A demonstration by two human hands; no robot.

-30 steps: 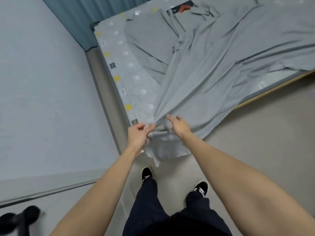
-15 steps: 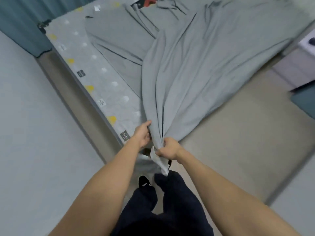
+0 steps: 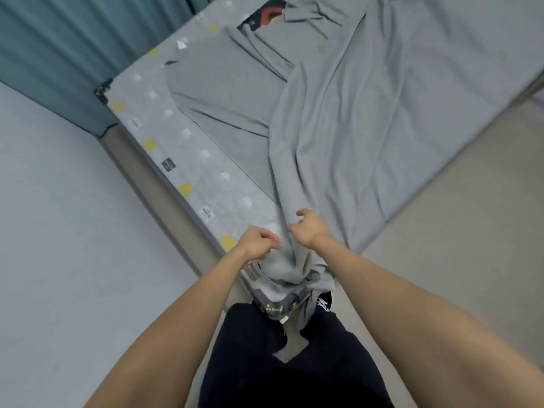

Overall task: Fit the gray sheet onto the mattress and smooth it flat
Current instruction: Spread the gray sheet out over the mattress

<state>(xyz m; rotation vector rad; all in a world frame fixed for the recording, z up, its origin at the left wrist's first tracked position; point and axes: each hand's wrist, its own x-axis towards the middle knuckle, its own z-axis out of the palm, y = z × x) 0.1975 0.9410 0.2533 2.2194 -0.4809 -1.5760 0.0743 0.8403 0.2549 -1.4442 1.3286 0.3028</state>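
The gray sheet (image 3: 368, 128) lies rumpled over the right and far parts of the mattress (image 3: 206, 160). The mattress's patterned cover, with yellow and white marks, is bare along the left side. A bunched ridge of the sheet runs down to the near corner of the mattress, where it drapes over the edge. My left hand (image 3: 259, 241) is curled at the left of that ridge and pinches the fabric. My right hand (image 3: 309, 228) grips the ridge from the right, thumb raised. Its fingertips are hidden in the folds.
A pale wall (image 3: 59, 231) runs close along the left of the bed, with a teal curtain (image 3: 73, 48) behind. Beige floor (image 3: 456, 231) lies to the right. A black and red item (image 3: 265, 17) shows at the far end. My dark trousers (image 3: 294, 363) stand against the mattress corner.
The bunched sheet corner has come down from in front of my legs onto the near mattress corner. Both hands have moved up and forward along the ridge. The view has shifted closer.
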